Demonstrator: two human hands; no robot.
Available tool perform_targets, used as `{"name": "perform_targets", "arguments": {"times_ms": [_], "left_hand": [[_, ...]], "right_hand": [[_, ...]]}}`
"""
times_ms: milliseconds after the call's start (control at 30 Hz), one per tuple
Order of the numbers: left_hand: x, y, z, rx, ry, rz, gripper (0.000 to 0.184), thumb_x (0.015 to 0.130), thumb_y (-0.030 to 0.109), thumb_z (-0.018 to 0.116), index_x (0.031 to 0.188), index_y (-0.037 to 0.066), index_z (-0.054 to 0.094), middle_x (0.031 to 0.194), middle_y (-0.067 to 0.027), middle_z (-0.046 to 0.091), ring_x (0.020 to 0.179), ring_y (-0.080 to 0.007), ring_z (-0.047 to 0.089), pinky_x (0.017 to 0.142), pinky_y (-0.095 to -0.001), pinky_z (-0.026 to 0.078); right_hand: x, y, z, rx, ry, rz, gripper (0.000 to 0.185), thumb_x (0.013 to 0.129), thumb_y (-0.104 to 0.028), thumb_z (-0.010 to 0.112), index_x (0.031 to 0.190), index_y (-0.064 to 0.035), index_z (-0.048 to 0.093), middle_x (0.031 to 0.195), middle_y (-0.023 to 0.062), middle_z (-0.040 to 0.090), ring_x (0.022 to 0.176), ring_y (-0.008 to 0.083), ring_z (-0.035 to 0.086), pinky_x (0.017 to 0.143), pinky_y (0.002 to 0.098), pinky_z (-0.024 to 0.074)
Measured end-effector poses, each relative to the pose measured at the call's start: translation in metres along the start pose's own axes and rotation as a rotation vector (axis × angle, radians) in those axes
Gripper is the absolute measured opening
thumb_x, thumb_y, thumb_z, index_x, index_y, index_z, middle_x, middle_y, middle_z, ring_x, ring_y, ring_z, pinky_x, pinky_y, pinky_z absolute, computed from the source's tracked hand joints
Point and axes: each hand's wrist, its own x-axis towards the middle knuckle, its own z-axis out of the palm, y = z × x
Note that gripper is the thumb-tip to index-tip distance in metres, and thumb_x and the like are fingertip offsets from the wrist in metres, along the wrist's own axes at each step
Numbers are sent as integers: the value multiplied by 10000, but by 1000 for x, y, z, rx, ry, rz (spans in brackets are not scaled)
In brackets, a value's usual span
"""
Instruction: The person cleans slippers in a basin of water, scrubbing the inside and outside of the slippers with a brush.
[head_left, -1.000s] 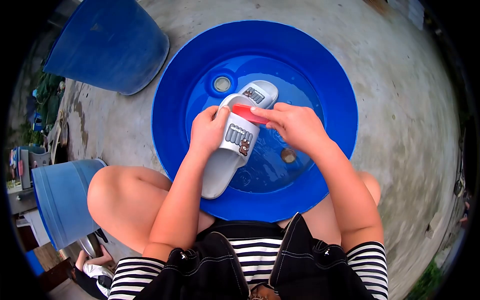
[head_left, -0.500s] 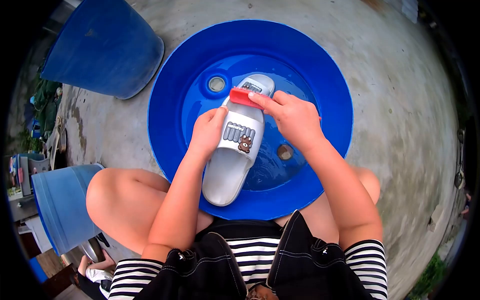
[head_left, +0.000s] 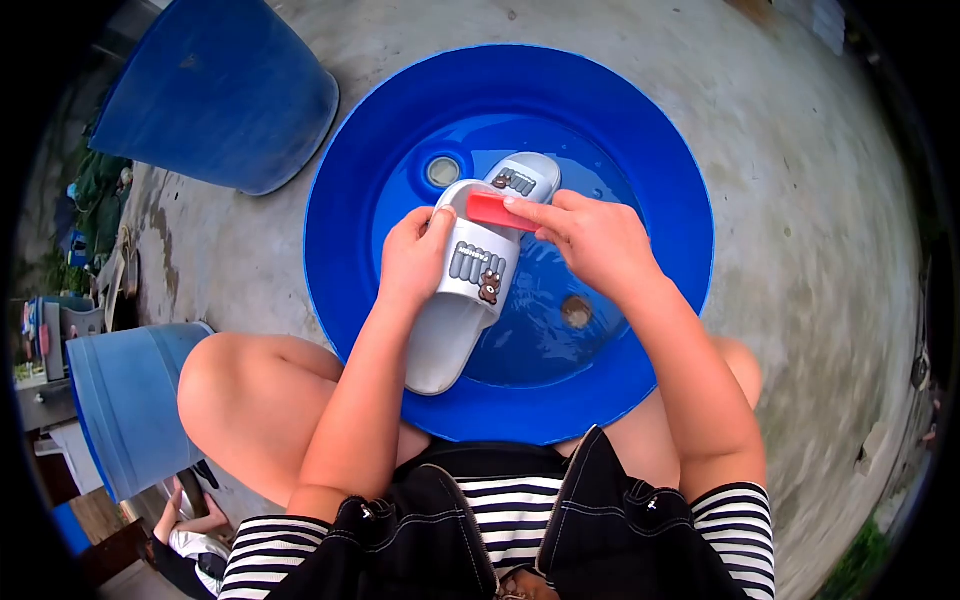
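grey concrete point(head_left: 800, 250) underneath, red plastic brush point(head_left: 488, 210) pinched in right fingers point(head_left: 538, 213) just slid strapward on the white rubbery slipper point(head_left: 468, 264) left fingers point(head_left: 440, 230) are pinching, so mid-scrub i guess

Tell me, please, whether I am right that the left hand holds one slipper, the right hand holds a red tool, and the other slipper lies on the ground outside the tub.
Not quite: the head view shows the other slipper inside the tub. The left hand does hold one slipper, and the right hand a red tool.
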Motion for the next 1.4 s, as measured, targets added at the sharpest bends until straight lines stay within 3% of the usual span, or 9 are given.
{"name": "perform_targets", "arguments": {"times_ms": [167, 367, 467, 533, 767, 933, 1067, 1233, 1400], "left_hand": [[5, -3, -2, 43, -54, -22, 456, 966, 380, 582, 1069, -45, 711, 897, -139, 730, 807, -194, 682, 745, -337, 519], [-5, 6, -2, -107, -44, -37, 428, 977, 364, 583, 1062, -35, 713, 898, -121, 729, 804, -166, 676, 730, -320, 515], [-3, 14, -3, -8, -13, -4, 420, 978, 359, 581, 1062, -31, 711, 895, -119, 723, 813, -173, 673, 746, -322, 515], [1, 10, -2, 6, -87, 0, 422, 978, 362, 579, 1064, -30, 708, 895, -124, 720, 826, -186, 672, 760, -326, 514], [-2, 5, -3, -37, -52, 2, 430, 967, 362, 575, 1084, -30, 706, 911, -139, 723, 828, -197, 674, 765, -338, 518], [3, 9, -5, 100, -38, 36, 443, 957, 372, 576, 1093, -30, 703, 936, -171, 728, 847, -225, 692, 785, -357, 525], [7, -11, -2, -44, -113, -9, 448, 961, 385, 572, 1074, -31, 694, 908, -167, 716, 813, -229, 674, 774, -363, 520], [-4, 2, -2, 18, 63, 118, 417, 961, 371, 591, 1061, -20, 696, 880, -155, 714, 786, -229, 670, 751, -363, 519], [2, -2, -4, 165, 103, 180, 400, 959, 362, 593, 1049, -14, 695, 856, -169, 708, 786, -236, 673, 749, -365, 519]], "right_hand": [[4, 8, 3, 60, -75, -128, 433, 883, -188, 722, 1278, -363, 698, 786, 14, 621, 699, 225, 656, 574, 365, 521], [4, -4, -5, -49, 29, -29, 384, 933, -170, 649, 1256, -371, 706, 879, 25, 663, 808, 222, 702, 640, 387, 555], [5, 5, -21, -27, -132, 24, 393, 927, -160, 653, 1250, -379, 704, 887, 26, 663, 812, 222, 703, 638, 384, 557], [9, 11, -19, 55, -149, -109, 394, 918, -162, 662, 1246, -376, 706, 884, 30, 665, 809, 229, 702, 626, 390, 556], [4, -3, -5, -23, 34, -64, 393, 926, -170, 661, 1267, -360, 705, 910, 15, 682, 824, 228, 706, 652, 399, 561], [12, 8, -21, 24, -215, -89, 388, 923, -194, 672, 1266, -374, 700, 883, 15, 663, 817, 219, 702, 657, 388, 558], [12, -1, -8, 35, -111, -151, 385, 929, -196, 669, 1264, -386, 699, 881, 8, 662, 811, 220, 698, 659, 389, 556], [5, -1, -10, 35, -48, -21, 408, 915, -178, 680, 1265, -388, 698, 845, 12, 657, 805, 228, 693, 646, 378, 547], [18, 7, -13, 66, -106, -113, 403, 917, -183, 674, 1266, -385, 697, 840, 23, 660, 797, 234, 692, 633, 378, 546]]}}
